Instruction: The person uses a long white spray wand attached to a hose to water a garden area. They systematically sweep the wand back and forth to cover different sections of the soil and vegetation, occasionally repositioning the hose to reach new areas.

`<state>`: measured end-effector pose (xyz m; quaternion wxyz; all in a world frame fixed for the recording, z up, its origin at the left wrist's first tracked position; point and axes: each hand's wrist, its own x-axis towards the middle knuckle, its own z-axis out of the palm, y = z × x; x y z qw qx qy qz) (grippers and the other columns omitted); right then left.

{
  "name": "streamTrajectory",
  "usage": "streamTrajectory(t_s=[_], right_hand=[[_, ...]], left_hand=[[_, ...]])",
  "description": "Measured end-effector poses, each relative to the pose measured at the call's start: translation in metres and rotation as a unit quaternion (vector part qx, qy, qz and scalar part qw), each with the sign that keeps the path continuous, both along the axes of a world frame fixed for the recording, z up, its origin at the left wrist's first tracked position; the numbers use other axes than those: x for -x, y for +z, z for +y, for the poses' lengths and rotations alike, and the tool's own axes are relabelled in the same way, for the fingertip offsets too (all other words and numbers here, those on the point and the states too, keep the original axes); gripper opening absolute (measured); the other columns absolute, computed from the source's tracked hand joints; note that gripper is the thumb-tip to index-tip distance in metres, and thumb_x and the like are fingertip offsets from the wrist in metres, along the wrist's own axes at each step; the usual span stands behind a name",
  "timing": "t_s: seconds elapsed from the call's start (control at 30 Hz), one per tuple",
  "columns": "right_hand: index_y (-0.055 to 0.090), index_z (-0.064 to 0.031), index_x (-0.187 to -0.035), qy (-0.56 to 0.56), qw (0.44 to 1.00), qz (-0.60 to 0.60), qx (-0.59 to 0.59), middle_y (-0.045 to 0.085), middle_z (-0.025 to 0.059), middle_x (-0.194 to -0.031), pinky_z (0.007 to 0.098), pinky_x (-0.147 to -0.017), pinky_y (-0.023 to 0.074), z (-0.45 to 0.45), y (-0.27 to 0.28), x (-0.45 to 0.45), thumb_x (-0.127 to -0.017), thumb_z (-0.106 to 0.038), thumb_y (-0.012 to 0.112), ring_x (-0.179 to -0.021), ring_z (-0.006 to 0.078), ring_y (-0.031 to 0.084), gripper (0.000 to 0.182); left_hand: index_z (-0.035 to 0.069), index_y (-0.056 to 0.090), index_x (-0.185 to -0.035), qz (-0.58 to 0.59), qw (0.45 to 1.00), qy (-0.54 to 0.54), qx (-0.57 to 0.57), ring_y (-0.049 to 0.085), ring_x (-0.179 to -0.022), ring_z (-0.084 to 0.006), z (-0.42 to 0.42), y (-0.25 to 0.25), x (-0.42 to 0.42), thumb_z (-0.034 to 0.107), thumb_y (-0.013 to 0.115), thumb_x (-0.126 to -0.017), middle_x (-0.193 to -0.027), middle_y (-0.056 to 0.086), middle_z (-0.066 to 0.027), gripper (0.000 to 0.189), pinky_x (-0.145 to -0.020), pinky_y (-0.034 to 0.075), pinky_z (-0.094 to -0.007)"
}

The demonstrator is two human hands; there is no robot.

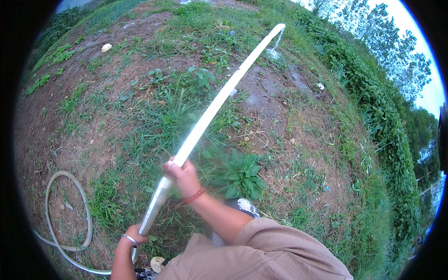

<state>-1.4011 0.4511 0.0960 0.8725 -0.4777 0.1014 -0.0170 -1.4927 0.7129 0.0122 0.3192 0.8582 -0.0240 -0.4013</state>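
A long pale hose (210,113) runs up and to the right from my hands, its upper stretch bright white and its lower stretch grey. My right hand (180,171), with a red beaded bracelet at the wrist, is closed around the middle of the hose. Lower down, my left hand (137,233) grips it too, below a silver bangle. From the raised far end, water (278,40) falls to the wet ground and splashes. A loop of the hose (87,206) lies on the soil at lower left and leads back towards my left hand.
Grass and weeds cover much of the bare soil. A broad-leaved plant (245,175) grows just before my shoe (245,206). Wet mud (257,87) lies under the far half of the hose. A dense green hedge (381,101) lines the right side. A pale rounded object (106,47) sits at upper left.
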Motion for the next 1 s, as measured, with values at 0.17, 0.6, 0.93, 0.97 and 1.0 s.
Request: streamTrajectory(t_s=[0.17,0.6,0.93,0.97,1.0], right_hand=[[0.042,-0.0003,-0.089,0.0,1.0,-0.005,0.002,0.052,0.0074,-0.078,0.0255,-0.065,0.0423,0.001,0.0,0.0,-0.072,-0.01,0.052,-0.07,0.0132,0.051,0.022],[0.042,-0.0003,-0.089,0.005,1.0,0.005,-0.003,0.052,0.008,-0.079,0.0266,-0.067,0.0428,0.0,0.001,0.001,-0.071,-0.01,0.052,-0.072,0.0143,0.052,0.023],[0.042,-0.0004,-0.09,0.004,1.0,0.001,0.0,0.052,0.0077,-0.079,0.0265,-0.067,0.0425,-0.001,0.003,0.003,-0.071,-0.01,0.052,-0.073,0.0146,0.052,0.023],[0.042,-0.0004,-0.09,0.003,1.0,0.001,0.0,0.051,0.0077,-0.079,0.0266,-0.067,0.0425,-0.001,0.003,0.004,-0.071,-0.01,0.052,-0.073,0.0146,0.052,0.023],[0.042,-0.0004,-0.09,0.003,1.0,0.001,-0.001,0.051,0.0077,-0.079,0.0266,-0.066,0.0425,-0.001,0.004,0.004,-0.071,-0.01,0.052,-0.072,0.0145,0.052,0.023]], left_hand=[[0.002,0.053,-0.071,-0.008,1.0,0.004,-0.005,0.053,-0.059,-0.0173,-0.002,0.002,0.001,0.016,0.065,-0.049,-0.065,0.056,-0.0073,0.029,-0.058,0.043,-0.0284],[0.002,0.053,-0.078,-0.009,1.0,-0.013,-0.017,0.054,-0.067,-0.0226,-0.001,0.003,0.001,0.019,0.064,-0.049,-0.072,0.056,-0.0125,0.036,-0.065,0.043,-0.0303],[0.001,0.053,-0.077,-0.008,1.0,-0.011,-0.023,0.054,-0.065,-0.0223,-0.003,0.004,0.001,0.02,0.064,-0.049,-0.071,0.056,-0.0121,0.036,-0.063,0.043,-0.0303],[0.001,0.053,-0.078,-0.009,1.0,-0.012,-0.023,0.054,-0.065,-0.0223,-0.003,0.005,0.001,0.02,0.064,-0.049,-0.071,0.056,-0.0122,0.036,-0.063,0.043,-0.0303],[0.001,0.053,-0.078,-0.012,1.0,-0.014,-0.022,0.054,-0.065,-0.0224,-0.003,0.004,0.001,0.019,0.064,-0.048,-0.072,0.056,-0.0123,0.036,-0.063,0.043,-0.0304]])
